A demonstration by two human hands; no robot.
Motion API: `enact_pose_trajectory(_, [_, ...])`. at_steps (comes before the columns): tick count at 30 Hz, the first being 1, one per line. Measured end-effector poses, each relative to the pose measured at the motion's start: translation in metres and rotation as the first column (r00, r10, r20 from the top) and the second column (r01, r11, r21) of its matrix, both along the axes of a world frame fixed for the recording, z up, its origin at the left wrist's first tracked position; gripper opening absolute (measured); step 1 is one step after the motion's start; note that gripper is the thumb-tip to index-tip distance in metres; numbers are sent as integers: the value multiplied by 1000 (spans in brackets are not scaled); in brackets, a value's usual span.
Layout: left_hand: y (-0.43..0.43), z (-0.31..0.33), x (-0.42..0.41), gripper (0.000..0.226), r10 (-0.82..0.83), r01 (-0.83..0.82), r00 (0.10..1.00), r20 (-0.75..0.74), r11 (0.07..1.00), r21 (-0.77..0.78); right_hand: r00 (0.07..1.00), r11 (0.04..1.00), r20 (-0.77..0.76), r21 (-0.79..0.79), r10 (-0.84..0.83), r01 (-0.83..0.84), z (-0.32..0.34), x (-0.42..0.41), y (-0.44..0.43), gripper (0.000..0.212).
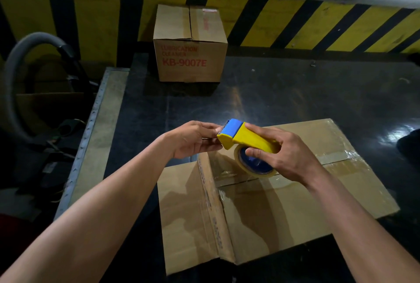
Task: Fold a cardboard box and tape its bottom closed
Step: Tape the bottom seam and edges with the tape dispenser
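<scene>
Right hand grips the yellow plastic tape dispenser by its handle. Thumb lies along the top, fingers are curled under against the roll side. Wrist is bent and the forearm comes in from the near right. The blue cutter head points left and slightly far.

Left hand is at the cutter end, palm turned toward the right. Thumb and fingertips are closed in a narrow pinch right at the blade edge, touching the dispenser. Can't tell whether the tape's free end is between them. The left forearm runs in from the near left and is held above the table.

The clear tape roll on a blue core hangs under the dispenser, just above the box top.

The brown cardboard box sits on the dark glossy table, near centre-right, directly under both hands. Its upper flaps are shut. Clear tape lies along the centre seam on the right part and wrinkles over the left edge. One side panel faces near-left.

A second brown cardboard box with red print "KB-9007E" stands closed at the table's far edge, well apart. A grey hose loops off the table on the left. A yellow and black striped wall is behind.
</scene>
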State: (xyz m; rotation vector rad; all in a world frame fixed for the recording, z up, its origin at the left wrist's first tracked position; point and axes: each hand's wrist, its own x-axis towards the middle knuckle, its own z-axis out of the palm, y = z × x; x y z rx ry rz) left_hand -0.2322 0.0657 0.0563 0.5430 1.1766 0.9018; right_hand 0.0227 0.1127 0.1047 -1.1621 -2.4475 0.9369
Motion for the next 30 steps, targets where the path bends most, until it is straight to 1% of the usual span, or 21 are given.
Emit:
enact_pose_trajectory(3, [2,-2,3,27,-14,18,992,-124,999,33,1000,1000,17,0,7,-7,1,-1,-1,72])
enact_pose_trajectory(5, [4,-3,6,25,5,12,972,-234,998,69,999,1000,43,11,18,-18,2,-3,-3,74])
enact_pose_trajectory(7, [6,-3,7,22,-5,39,943,-331,995,95,999,1000,47,14,2,-3,2,-4,-6,71])
enact_pose_trajectory(10, [12,1,5,17,-53,129,866,-498,985,119,998,999,59,30,-36,34,1,-6,-13,68])
enact_pose_trajectory(12, [18,5,5,16,-70,171,813,-578,978,123,997,997,50,40,-65,63,2,-10,-20,69])
enact_pose_trajectory(14, [26,7,6,16,-81,198,779,-622,973,121,993,992,46,72,-107,103,5,-15,-27,68])
enact_pose_trajectory(17, [36,8,3,15,-85,208,751,-655,972,113,986,982,56,117,-154,147,11,-21,-37,66])
enact_pose_trajectory(20, [45,7,-9,13,-90,209,728,-680,973,94,979,977,67,108,-193,186,16,-21,-48,65])
enact_pose_trajectory(24, [53,3,-10,10,-133,280,651,-747,957,74,972,971,107,141,-209,193,19,-29,-65,65])
enact_pose_trajectory(27, [57,-3,-20,9,-109,271,576,-810,960,64,969,972,114,109,-218,206,19,-29,-74,64])
enact_pose_trajectory(30, [58,-8,-30,6,-118,286,529,-840,957,45,966,974,124,62,-226,220,15,-28,-83,64])
